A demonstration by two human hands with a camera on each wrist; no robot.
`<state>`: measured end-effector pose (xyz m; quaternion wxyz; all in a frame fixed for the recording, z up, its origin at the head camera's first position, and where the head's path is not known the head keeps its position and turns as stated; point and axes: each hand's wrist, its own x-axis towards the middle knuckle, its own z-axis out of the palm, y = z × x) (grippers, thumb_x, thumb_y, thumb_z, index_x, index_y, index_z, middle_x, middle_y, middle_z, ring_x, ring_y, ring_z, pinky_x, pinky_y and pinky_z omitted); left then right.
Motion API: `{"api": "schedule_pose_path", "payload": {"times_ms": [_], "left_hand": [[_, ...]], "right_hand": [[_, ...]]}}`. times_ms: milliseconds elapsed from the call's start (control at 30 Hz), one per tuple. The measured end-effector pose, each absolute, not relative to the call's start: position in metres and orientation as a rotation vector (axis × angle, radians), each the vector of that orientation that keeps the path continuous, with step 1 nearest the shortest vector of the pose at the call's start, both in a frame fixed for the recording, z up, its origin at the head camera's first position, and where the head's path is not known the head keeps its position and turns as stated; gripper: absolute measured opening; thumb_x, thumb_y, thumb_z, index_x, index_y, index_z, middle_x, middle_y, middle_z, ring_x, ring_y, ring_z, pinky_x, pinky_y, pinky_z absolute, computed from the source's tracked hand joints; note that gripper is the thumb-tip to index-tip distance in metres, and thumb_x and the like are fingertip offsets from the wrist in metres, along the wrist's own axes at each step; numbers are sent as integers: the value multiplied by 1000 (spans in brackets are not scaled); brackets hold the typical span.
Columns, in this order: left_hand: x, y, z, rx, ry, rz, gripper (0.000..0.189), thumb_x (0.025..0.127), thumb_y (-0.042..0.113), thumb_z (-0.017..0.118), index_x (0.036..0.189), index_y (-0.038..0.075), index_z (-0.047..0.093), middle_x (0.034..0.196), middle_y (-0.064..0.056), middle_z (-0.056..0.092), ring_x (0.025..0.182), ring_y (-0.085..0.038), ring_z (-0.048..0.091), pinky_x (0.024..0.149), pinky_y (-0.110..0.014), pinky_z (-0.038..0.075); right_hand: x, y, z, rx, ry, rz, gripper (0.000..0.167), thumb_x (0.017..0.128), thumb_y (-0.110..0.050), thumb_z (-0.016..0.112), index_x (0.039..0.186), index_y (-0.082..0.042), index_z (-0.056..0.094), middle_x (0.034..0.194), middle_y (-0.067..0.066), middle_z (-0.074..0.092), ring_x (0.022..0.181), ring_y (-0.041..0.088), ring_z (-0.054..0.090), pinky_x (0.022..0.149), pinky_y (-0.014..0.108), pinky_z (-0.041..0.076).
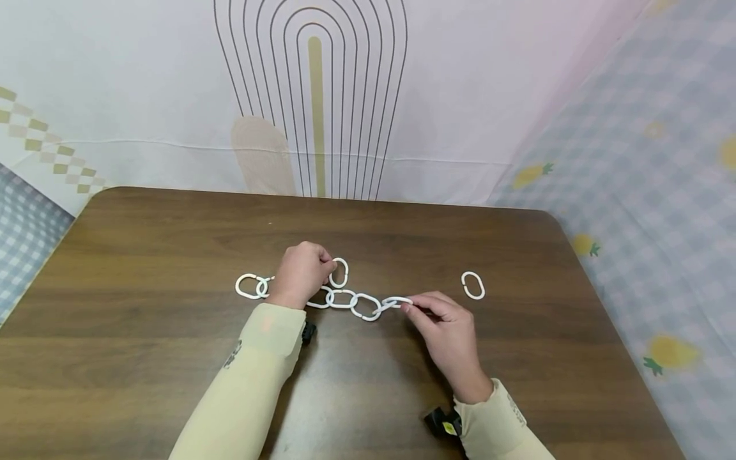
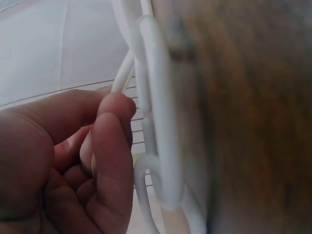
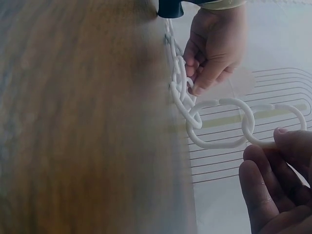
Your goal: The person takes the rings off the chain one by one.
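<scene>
A chain of white plastic links (image 1: 343, 292) lies across the middle of the wooden table, part of it hidden behind my left hand and wrist. With thumb and fingers my left hand (image 1: 300, 271) pinches a separate white oval link (image 1: 347, 275), just beyond the chain. My right hand (image 1: 451, 332) pinches the link at the chain's right end. In the right wrist view that end link (image 3: 292, 108) is lifted, and the link beside it (image 3: 217, 145) hangs from it. The left wrist view shows the pinched link (image 2: 122, 75) close beside the chain (image 2: 163, 112).
One more loose white link (image 1: 482, 285) lies on the table (image 1: 517, 358) to the right, beyond my right hand. Patterned cloth (image 1: 460, 96) hangs behind the table's far edge and along the right side. A black wrist device (image 1: 443, 422) sits at my right cuff.
</scene>
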<state>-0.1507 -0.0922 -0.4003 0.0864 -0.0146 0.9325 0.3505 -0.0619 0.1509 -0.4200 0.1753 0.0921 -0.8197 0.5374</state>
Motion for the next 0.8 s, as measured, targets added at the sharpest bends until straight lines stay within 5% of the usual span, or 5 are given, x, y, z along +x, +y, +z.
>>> {"api": "schedule_pose_path", "payload": {"times_ms": [800], "left_hand": [[-160,-91,-403,5,2825,856,27,93,17,69,67,13,71,69,4,67,69,-20,60,64,-32,47]], "right_hand": [[-60,149,-416,280,-2301,1528,12,80,-2,83,87,-11,80,86,1,74,78,7,66,69,14,52]]}}
